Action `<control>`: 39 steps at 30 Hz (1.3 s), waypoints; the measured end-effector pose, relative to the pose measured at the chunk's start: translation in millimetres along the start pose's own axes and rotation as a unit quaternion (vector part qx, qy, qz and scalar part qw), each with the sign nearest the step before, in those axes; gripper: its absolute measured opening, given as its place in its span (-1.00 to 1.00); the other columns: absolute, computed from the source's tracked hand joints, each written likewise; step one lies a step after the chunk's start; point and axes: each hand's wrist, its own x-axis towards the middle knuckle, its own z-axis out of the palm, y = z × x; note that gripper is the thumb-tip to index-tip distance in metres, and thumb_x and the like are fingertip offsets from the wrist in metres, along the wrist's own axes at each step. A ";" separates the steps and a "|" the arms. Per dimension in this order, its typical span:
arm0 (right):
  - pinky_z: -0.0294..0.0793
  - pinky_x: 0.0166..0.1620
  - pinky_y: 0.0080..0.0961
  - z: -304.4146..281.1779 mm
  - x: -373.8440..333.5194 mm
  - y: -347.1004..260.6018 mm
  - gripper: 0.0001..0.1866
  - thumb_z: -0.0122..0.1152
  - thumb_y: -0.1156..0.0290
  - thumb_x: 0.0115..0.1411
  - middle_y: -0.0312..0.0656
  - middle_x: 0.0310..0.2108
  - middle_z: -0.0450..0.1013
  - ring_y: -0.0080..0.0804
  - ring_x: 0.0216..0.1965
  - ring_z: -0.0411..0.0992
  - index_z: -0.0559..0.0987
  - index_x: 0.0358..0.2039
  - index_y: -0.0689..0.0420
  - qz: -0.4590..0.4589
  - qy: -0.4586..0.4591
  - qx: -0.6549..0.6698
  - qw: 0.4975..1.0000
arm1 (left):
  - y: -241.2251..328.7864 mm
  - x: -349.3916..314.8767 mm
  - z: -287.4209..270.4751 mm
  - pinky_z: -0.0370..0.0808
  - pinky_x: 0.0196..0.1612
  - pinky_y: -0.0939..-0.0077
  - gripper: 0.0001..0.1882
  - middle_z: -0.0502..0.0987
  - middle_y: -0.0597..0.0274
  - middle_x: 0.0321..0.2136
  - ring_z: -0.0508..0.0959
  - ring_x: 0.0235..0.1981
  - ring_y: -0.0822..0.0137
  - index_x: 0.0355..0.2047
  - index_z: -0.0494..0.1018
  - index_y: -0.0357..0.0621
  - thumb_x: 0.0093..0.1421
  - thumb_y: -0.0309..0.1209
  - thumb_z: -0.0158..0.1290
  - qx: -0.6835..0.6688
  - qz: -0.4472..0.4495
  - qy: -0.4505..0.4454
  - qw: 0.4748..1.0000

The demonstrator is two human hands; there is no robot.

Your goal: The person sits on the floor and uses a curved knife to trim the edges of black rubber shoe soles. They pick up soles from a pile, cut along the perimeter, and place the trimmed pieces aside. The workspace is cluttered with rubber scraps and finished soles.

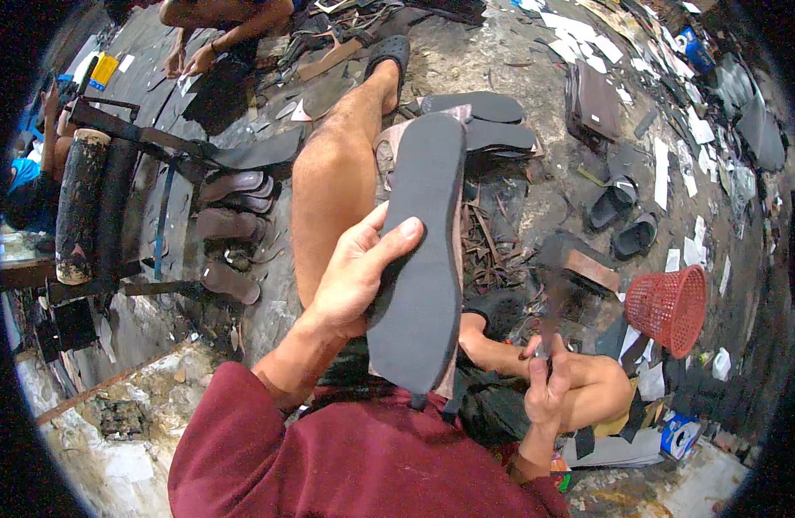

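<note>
A long dark grey shoe sole stands upright in front of me, with a pinkish-brown layer showing along its right edge. My left hand grips its left side, thumb pressed across the face and the fingers hidden behind. Low on the right, apart from the sole, my right hand is closed around the handle of a knife. Its dark narrow blade points up and away and is smeared by motion.
More soles lie beyond my leg, and others sit at left near a roller. Dark scraps cover the floor. A brown block, sandals and a red basket stand right. Another person's hands show far left.
</note>
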 end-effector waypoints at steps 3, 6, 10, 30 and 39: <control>0.37 0.10 -0.24 -44.7 40.5 -21.8 -0.54 0.10 0.47 0.28 -0.08 -0.13 0.49 -0.11 -0.08 0.42 0.43 0.20 0.20 0.023 -0.371 0.010 0.928 | 6.5 -4.2 -8.2 0.47 0.01 0.47 -0.50 0.55 0.23 -0.02 0.55 -0.08 0.41 0.22 0.32 -0.23 0.36 -0.26 0.06 0.007 -0.006 0.010 1.000; 0.33 0.19 -0.15 -33.5 -1.9 -18.8 -0.61 0.09 0.44 0.28 -0.03 -0.05 0.52 -0.03 0.01 0.44 0.54 0.12 0.12 0.084 -0.237 -0.048 0.967 | 6.9 -5.9 -10.3 0.47 0.01 0.46 -0.49 0.56 0.22 -0.02 0.56 -0.08 0.40 0.23 0.31 -0.25 0.36 -0.26 0.06 0.011 0.004 0.027 1.000; 0.36 0.18 -0.16 -23.4 -71.0 30.5 -0.64 0.06 0.44 0.29 0.03 0.01 0.53 0.06 0.03 0.46 0.59 0.06 0.14 0.103 -0.099 -0.061 0.988 | 3.0 -3.3 -10.5 0.47 0.01 0.45 -0.47 0.56 0.20 -0.03 0.56 -0.08 0.40 0.23 0.29 -0.27 0.35 -0.26 0.08 0.014 0.019 0.026 0.999; 0.42 -0.08 -0.42 92.8 75.6 -26.1 -0.62 -0.04 0.47 0.39 -0.05 -0.11 0.50 -0.31 -0.19 0.44 0.48 0.19 0.23 -0.147 0.051 0.108 0.982 | -11.2 -14.0 -9.9 0.56 -0.08 0.48 -0.59 0.60 0.22 -0.16 0.59 -0.17 0.43 0.04 0.44 -0.26 0.24 -0.37 0.24 0.029 0.078 -0.005 0.997; 0.46 -0.14 -0.26 69.8 -33.3 48.1 -0.63 0.09 0.46 0.28 -0.04 -0.22 0.47 -0.13 -0.25 0.45 0.54 0.09 0.22 -0.090 0.049 -0.027 0.994 | 23.3 -14.7 -41.2 0.57 -0.18 0.52 -0.64 0.63 0.25 -0.26 0.64 -0.30 0.44 -0.06 0.48 -0.24 0.31 -0.21 0.11 0.003 -0.107 -0.052 0.993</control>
